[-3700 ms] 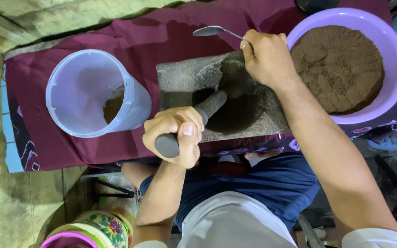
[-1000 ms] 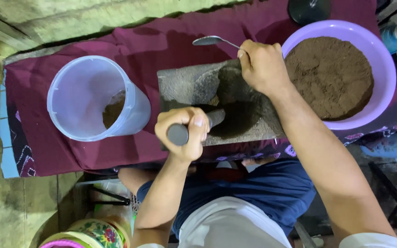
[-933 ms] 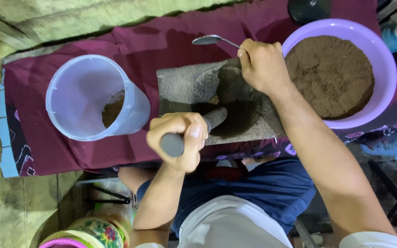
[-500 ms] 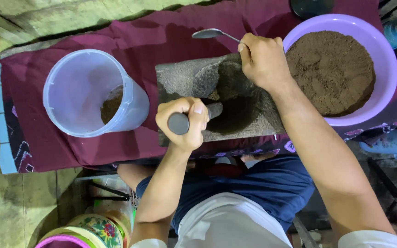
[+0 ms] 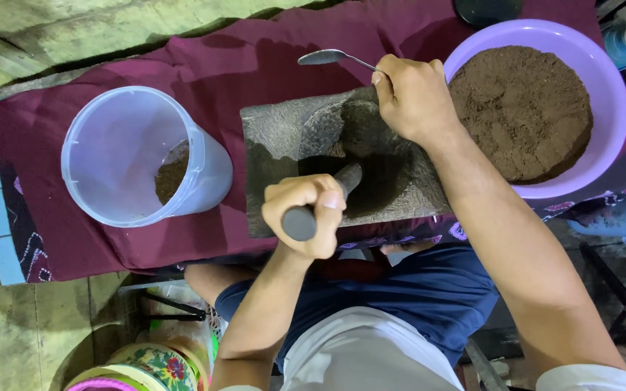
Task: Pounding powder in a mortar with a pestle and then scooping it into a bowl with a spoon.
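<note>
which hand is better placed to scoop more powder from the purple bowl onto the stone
Right. The right hand already holds the spoon and sits beside the purple bowl of brown powder. The left hand is wrapped around the pestle on the grinding stone.

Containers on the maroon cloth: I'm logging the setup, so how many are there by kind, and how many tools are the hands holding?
Purple basin of brown powder: 1
Clear plastic tub with a little powder: 1
Stone grinding slab: 1
Stone pestle, in the left hand: 1
Metal spoon, in the right hand: 1
Total: 5
</note>
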